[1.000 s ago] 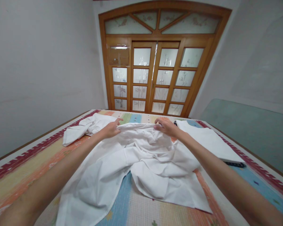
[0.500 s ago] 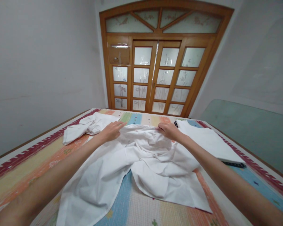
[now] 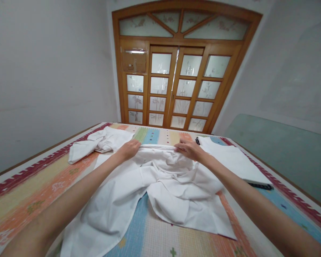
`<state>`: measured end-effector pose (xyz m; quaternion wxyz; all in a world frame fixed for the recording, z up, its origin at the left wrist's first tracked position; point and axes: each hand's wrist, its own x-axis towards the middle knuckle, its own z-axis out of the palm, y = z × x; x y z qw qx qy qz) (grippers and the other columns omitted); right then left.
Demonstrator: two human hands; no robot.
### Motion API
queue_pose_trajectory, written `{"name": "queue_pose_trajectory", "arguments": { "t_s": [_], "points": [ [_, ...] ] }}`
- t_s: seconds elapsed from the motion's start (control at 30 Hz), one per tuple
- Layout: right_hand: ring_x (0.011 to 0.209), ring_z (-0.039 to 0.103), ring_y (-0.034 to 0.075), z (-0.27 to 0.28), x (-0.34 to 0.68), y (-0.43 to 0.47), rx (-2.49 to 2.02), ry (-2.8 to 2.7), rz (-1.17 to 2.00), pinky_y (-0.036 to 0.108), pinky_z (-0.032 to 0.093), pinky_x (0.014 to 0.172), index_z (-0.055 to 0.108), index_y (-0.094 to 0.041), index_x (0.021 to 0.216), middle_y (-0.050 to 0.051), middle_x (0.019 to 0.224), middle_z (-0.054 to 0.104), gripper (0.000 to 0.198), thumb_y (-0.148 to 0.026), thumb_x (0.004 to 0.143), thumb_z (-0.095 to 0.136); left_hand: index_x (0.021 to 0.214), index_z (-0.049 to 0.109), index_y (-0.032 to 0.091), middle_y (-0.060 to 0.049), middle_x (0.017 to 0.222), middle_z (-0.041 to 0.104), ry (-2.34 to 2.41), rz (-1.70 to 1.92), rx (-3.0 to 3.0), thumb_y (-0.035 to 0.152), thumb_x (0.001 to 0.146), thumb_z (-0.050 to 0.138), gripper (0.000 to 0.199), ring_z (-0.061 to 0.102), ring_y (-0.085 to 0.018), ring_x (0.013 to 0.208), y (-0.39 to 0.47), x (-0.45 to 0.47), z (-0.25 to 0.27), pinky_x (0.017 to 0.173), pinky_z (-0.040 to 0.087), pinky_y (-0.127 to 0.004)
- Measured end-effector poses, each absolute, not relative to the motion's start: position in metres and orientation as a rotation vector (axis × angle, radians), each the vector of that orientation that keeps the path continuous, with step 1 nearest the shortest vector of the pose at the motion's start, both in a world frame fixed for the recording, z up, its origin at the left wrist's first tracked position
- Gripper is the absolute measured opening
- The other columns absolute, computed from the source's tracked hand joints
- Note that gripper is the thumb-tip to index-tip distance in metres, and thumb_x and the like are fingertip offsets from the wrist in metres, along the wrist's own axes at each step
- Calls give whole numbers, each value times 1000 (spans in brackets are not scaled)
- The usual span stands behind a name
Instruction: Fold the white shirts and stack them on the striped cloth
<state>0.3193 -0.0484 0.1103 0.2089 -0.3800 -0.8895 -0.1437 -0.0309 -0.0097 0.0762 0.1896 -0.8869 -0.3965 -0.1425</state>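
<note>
A crumpled white garment [image 3: 173, 192] lies spread in front of me, its two loose panels or legs parting toward me. I cannot tell whether it is a shirt or trousers. At its far edge, my left hand [image 3: 130, 149] is closed on the left end of a straight folded band. My right hand [image 3: 189, 149] pinches the same band farther right, thumb and fingers together. Between the hands the band runs nearly level and taut, with creased cloth bunched below it.
A patterned striped cloth [image 3: 160, 237] covers the bed or table. At left lies another crumpled white cloth [image 3: 107, 138]. On the right, a flat white folded cloth [image 3: 230, 159] rests over something with a black edge. A green board [image 3: 280, 146] stands beyond; wooden glazed doors [image 3: 173, 85] are behind.
My left hand's fingers have curled down onto the band, and the garment's far edge is now straighter between my hands. The view has shifted slightly.
</note>
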Motion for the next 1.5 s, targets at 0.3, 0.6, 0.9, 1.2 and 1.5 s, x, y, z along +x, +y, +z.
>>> {"name": "queue_pose_trajectory", "arguments": {
  "t_s": [0.3, 0.6, 0.9, 1.2, 1.5],
  "points": [
    [67, 53, 16, 106, 315, -50, -1196, -2389, -527, 27, 28, 57, 64, -18, 75, 6, 78, 61, 34, -34, 97, 45, 74, 64, 16, -11, 84, 63, -1200, -471, -2528, 13, 86, 43, 25, 58, -23, 89, -15, -35, 87, 84, 50, -38],
    [77, 56, 18, 122, 297, -60, -1078, -2390, -472, 26, 35, 65, 62, -19, 82, 7, 83, 63, 24, -11, 90, 41, 125, 56, 18, -11, 116, 64, -911, -766, -2578, 19, 91, 48, 35, 58, -23, 108, -32, 12, 102, 95, 46, -38],
    [80, 58, 19, 137, 294, -72, -1265, -2378, -653, 27, 32, 62, 64, -18, 84, 9, 84, 67, 24, -11, 88, 42, 106, 63, 16, -10, 88, 70, -888, -635, -2643, 33, 99, 42, 28, 65, -20, 84, -31, 61, 95, 77, 50, -32],
    [80, 58, 22, 130, 285, -73, -1441, -2329, -696, 30, 29, 59, 64, -16, 86, 13, 88, 67, 29, -27, 98, 41, 110, 62, 16, -8, 92, 64, -815, -781, -2651, 26, 100, 38, 27, 61, -18, 91, -33, 57, 86, 80, 49, -29],
    [84, 61, 21, 131, 275, -78, -1345, -2538, -669, 30, 33, 64, 67, -16, 94, 12, 90, 69, 26, -7, 90, 43, 88, 61, 16, -6, 76, 59, -714, -739, -2497, 26, 102, 33, 33, 57, -18, 79, -29, 59, 80, 74, 44, -30]
  ]
}}
